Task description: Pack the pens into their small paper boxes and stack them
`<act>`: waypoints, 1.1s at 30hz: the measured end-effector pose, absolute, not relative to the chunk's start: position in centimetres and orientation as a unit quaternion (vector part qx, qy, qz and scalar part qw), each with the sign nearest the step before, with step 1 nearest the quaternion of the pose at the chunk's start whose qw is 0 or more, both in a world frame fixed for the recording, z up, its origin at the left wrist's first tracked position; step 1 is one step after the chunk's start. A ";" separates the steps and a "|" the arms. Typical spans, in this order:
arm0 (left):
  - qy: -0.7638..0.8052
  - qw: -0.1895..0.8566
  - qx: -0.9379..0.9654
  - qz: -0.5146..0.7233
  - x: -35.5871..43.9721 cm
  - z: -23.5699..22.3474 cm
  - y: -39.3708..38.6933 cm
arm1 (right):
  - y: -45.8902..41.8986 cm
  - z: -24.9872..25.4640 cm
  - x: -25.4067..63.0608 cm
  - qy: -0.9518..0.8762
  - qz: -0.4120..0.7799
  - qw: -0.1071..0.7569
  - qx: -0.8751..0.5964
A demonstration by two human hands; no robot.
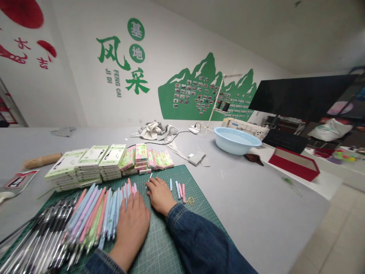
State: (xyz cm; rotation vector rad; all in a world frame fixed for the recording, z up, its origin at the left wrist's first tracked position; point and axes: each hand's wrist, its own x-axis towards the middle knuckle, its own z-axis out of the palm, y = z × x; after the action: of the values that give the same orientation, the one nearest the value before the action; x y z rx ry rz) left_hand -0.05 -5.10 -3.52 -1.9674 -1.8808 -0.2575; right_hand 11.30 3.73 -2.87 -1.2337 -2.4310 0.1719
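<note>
My left hand (132,219) is palm down over the right end of a row of pastel pens (94,213), its fingers curled onto several of them. Pink and purple pen ends stick out past its knuckles. Just to the right, my right hand (160,194) lies low over the green cutting mat (159,243), fingers closed at a thin white stick (150,176); its exact kind is unclear. Clear and black pens (42,232) continue the row leftward. A few blue and pink pens (179,189) and a yellow rubber band (190,200) lie right of my right hand.
Behind the mat stand stacked white-green boxes (91,158) and small pink-green boxes (141,154). A light blue basin (236,140), a red box (293,163) and a sewing machine (245,127) are at the right. Grey cloth (159,131) and a cable lie farther back.
</note>
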 end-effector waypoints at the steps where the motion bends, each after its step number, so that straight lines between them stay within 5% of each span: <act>1: -0.672 0.203 -0.706 -0.091 0.0 -3.5 -5.1 | 3.6 -2.8 11.6 -0.867 0.061 0.208 -0.448; 33: -0.660 0.210 -0.712 -0.115 -0.1 -4.6 -4.5 | 7.0 -1.8 10.0 -0.839 0.005 0.209 -0.502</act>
State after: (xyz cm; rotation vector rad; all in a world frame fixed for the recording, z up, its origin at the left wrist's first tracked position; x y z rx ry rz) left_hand -0.13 -4.52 -4.57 -1.9792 -1.8366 -0.3186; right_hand 9.96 7.04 -1.81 -1.3979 -2.3341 0.0126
